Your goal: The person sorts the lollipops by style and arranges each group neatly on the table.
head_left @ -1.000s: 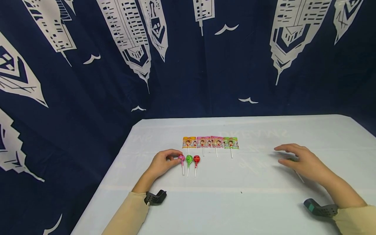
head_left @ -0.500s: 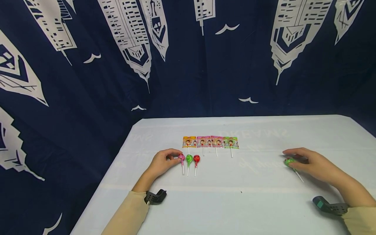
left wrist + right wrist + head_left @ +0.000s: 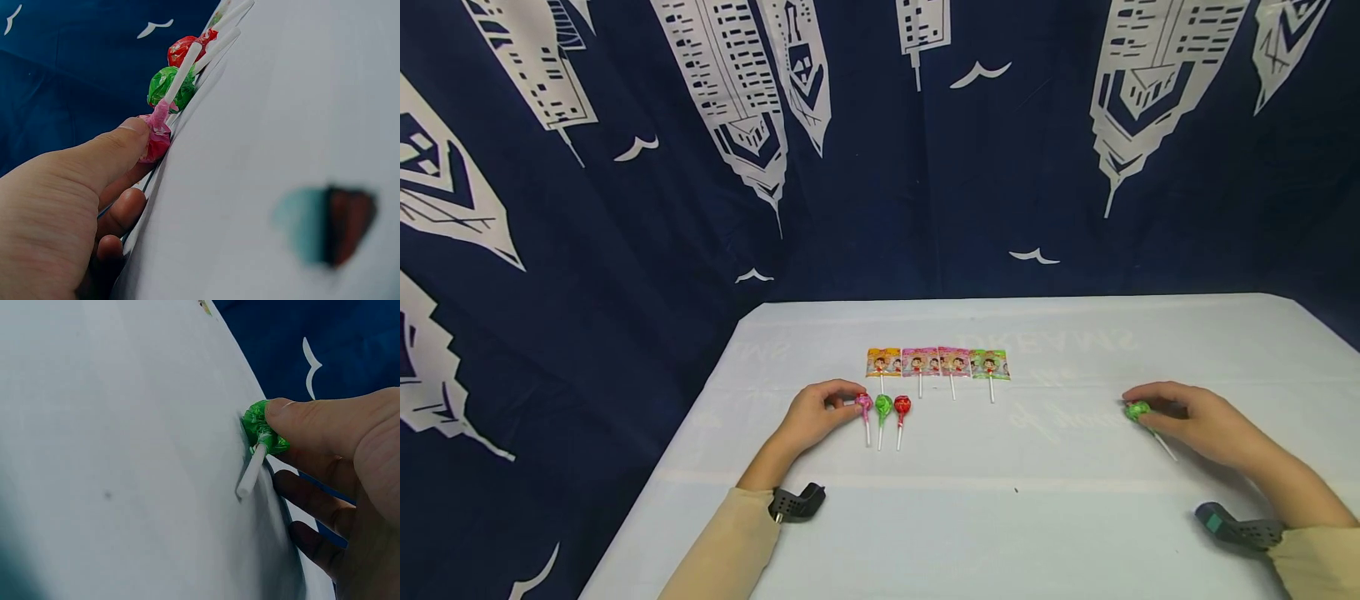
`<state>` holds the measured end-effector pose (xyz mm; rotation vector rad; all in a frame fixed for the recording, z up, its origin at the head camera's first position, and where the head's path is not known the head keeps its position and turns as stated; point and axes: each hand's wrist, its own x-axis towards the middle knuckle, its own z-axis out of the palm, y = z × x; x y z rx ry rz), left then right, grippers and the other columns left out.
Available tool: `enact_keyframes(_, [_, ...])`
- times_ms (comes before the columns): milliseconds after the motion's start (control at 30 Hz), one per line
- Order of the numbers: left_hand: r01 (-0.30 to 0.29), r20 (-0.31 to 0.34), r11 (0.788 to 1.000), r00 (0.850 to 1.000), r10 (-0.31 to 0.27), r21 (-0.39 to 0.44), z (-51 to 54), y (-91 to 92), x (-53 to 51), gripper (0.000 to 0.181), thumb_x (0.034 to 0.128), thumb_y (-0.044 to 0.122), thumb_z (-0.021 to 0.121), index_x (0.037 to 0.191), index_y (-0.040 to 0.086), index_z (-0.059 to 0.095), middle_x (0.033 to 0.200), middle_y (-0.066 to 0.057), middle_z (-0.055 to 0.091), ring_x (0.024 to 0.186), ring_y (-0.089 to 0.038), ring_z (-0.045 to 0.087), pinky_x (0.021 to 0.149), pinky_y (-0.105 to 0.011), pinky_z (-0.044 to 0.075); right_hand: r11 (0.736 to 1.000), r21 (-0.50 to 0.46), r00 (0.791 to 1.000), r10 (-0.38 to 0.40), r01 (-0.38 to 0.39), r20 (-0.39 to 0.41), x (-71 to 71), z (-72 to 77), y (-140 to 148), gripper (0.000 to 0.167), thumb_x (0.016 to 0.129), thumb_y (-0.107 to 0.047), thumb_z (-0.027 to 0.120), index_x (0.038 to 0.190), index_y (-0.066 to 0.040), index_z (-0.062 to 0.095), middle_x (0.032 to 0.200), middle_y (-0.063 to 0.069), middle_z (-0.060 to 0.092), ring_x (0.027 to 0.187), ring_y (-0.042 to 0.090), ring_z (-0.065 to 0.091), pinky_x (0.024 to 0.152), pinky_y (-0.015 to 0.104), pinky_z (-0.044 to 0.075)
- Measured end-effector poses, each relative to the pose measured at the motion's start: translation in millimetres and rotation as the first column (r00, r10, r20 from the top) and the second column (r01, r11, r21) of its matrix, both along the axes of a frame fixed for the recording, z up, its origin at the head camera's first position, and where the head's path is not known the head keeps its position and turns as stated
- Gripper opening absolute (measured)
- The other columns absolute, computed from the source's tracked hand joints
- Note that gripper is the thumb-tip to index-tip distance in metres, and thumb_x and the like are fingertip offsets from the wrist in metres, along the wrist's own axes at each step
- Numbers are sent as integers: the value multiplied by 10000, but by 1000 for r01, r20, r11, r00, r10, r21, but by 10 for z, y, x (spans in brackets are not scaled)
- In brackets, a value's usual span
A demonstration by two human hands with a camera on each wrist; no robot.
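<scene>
My left hand (image 3: 817, 418) pinches the head of a pink-wrapped lollipop (image 3: 157, 134) between thumb and finger, and the lollipop lies on the table. To its right lie a green lollipop (image 3: 882, 407) and a red lollipop (image 3: 902, 407), sticks toward me. Far to the right, my right hand (image 3: 1206, 423) has thumb and finger around the head of another green lollipop (image 3: 255, 419). Its white stick slants down to the right in the head view. In the right wrist view the other fingers of that hand are loosely bent beside the table.
Behind the lollipops is a row of flat-wrapped candies on sticks: an orange packet (image 3: 883, 362), two pink packets (image 3: 921, 362) and a green packet (image 3: 989, 364). They rest on a white-covered table (image 3: 1000, 533). A dark blue curtain (image 3: 880, 208) hangs behind it.
My right hand has shifted right and drawn back from above the green lollipop, and its thumb and finger now hold the head. My left hand stays at the pink lollipop.
</scene>
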<state>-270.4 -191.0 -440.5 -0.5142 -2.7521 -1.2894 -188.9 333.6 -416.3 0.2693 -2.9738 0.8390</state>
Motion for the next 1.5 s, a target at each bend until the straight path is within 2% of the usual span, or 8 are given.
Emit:
enact_keyframes(500, [-6,7,1000,1000,6,-15,-11,0,-19,228,846,267,803,1068,293,763,746,57,609,715,-123,524,638,-243,394,999,-11,999,-30,31,10,-9,-1,-41,375,950,-265,681,1273,-77,648,1318,281,603,1192,486,560,902,614,451])
enact_keyframes(600, [-7,12,1000,1000,8,-15,-8,-8,-12,227,851,271,799,1073,295,761,745,56,608,713,-126,523,637,-244,393,999,-15,999,-34,34,-20,-13,-12,-43,368,949,-282,686,1277,-117,653,1299,237,631,1094,195,632,888,465,496])
enact_keyframes(700, [-13,14,1000,1000,13,-14,1,-14,0,225,851,270,798,1071,297,760,740,55,605,707,-128,519,637,-246,393,999,-24,997,-35,33,-63,-15,-25,-44,334,944,-287,696,1253,-163,673,1273,195,658,967,-141,509,803,229,474])
enact_keyframes(833, [-15,15,1000,1000,15,-13,6,-15,1,227,849,266,801,1071,293,761,738,53,610,704,-124,521,637,-244,397,998,-40,994,-43,39,-96,-20,-49,-47,274,943,-288,698,1199,-190,705,1252,191,672,916,-290,355,709,116,396])
enact_keyframes(1033, [0,11,1000,1000,0,-21,0,-10,-24,227,855,271,798,1078,287,761,745,61,617,717,-116,528,644,-237,395,996,-61,994,-68,63,-83,-23,-62,-45,273,959,-314,675,1197,-184,708,1266,208,662,934,-323,308,709,122,395])
enact_keyframes(1333, [-8,-5,1000,1000,8,-21,19,-30,-39,226,848,266,802,1070,284,763,731,64,610,707,-114,520,640,-246,393,994,-81,993,-82,75,-87,-44,-22,-68,300,976,-347,648,1222,-183,696,1229,159,686,864,-245,461,671,121,434])
enact_keyframes(1367, [-5,-1,1000,1000,5,-19,20,-27,-34,228,847,264,802,1071,285,762,732,63,609,709,-116,520,646,-249,394,994,-86,992,-82,74,-91,-39,-22,-71,298,974,-339,652,1224,-182,695,1209,139,695,851,-226,483,661,133,439])
enact_keyframes(1500, [0,0,1000,1000,0,-22,20,-13,-24,229,847,261,803,1071,284,762,730,68,604,708,-112,518,655,-249,392,992,-119,992,-53,39,-114,-26,-17,-83,293,977,-283,654,1241,-161,683,1111,-188,672,830,-161,542,638,167,451])
